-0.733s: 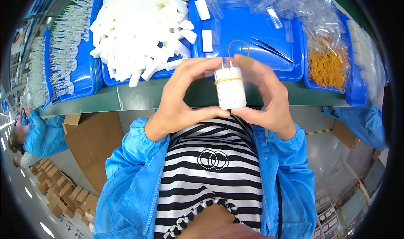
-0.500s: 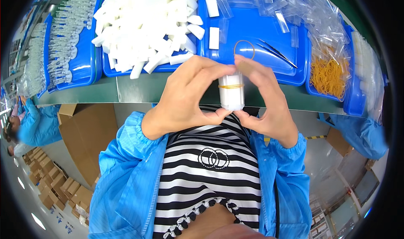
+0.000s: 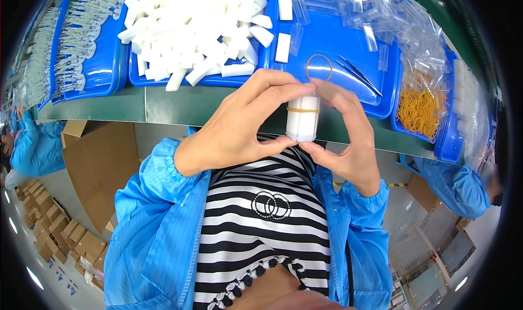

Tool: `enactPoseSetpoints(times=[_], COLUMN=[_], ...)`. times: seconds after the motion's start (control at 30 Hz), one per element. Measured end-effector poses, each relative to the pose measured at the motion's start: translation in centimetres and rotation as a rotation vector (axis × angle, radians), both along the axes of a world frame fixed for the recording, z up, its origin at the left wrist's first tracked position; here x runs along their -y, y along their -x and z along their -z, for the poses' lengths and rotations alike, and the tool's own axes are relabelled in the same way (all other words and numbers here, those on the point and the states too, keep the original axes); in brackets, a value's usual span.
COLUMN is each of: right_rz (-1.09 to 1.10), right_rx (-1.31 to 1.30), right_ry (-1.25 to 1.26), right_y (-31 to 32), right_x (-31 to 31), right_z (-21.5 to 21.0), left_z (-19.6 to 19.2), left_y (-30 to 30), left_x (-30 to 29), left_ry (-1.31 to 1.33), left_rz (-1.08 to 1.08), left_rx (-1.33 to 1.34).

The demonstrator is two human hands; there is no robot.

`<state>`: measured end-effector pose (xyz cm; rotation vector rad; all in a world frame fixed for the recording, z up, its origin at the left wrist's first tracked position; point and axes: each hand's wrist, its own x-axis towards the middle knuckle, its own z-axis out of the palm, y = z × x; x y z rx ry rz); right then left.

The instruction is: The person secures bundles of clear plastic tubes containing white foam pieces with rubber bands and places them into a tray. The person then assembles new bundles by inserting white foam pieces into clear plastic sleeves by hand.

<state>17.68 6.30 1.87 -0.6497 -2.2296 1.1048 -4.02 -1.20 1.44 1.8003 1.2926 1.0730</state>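
Note:
Between my two hands, in front of the bench edge, stands a white foam-like block [image 3: 301,125] with clear plastic strips around its sides. A yellowish rubber band [image 3: 303,110] circles it in its upper half. My left hand [image 3: 248,111] pinches it from the left, fingertips at the top end and thumb at the bottom. My right hand [image 3: 351,133] grips it the same way from the right, its fingers partly blurred. Just beyond my fingertips, a loose rubber band [image 3: 331,65] lies on the blue tray [image 3: 348,51], beside dark tweezers [image 3: 360,75].
White foam pieces [image 3: 190,29] heap up in a blue tray at centre left. Clear plastic strips [image 3: 376,15] lie at the back right, above a pile of yellow rubber bands [image 3: 418,111]. Pipette-like parts [image 3: 81,43] fill the far-left tray. People in blue sit on either side.
The view has shifted slightly, so the trays sit a little differently. My hands keep their grip on the banded block, and the rubber band around it looks more level.

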Motion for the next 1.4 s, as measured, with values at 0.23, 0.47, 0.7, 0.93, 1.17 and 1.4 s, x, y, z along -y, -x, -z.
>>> enactPoseSetpoints(times=[0.23,0.47,0.7,0.93,1.17,1.4], right_rz=[0.014,0.061,-0.047,0.052,0.018,-0.043], right_rx=[0.005,-0.165,0.038,-0.171,-0.234,-0.242], right_ry=[-0.037,0.214,-0.005,0.332,0.939,1.004], right_y=[-0.2,-0.2,-0.3,0.1,-0.4,-0.5], right_x=[0.3,0.7,0.1,0.8,0.3,0.2], right_z=[0.7,0.7,0.1,0.7,-0.5,-0.5], left_z=[0.0,0.1,-0.4,-0.3,-0.4,-0.2], left_y=[0.1,-0.3,-0.1,-0.9,-0.9,-0.6], left_x=[0.0,-0.2,0.1,-0.3,-0.6,-0.8], left_ry=[0.038,-0.031,0.032,-0.13,-0.134,-0.218], left_rz=[0.029,-0.022,0.021,0.015,0.054,0.091], left_rx=[0.005,0.099,0.025,-0.004,0.017,-0.036])
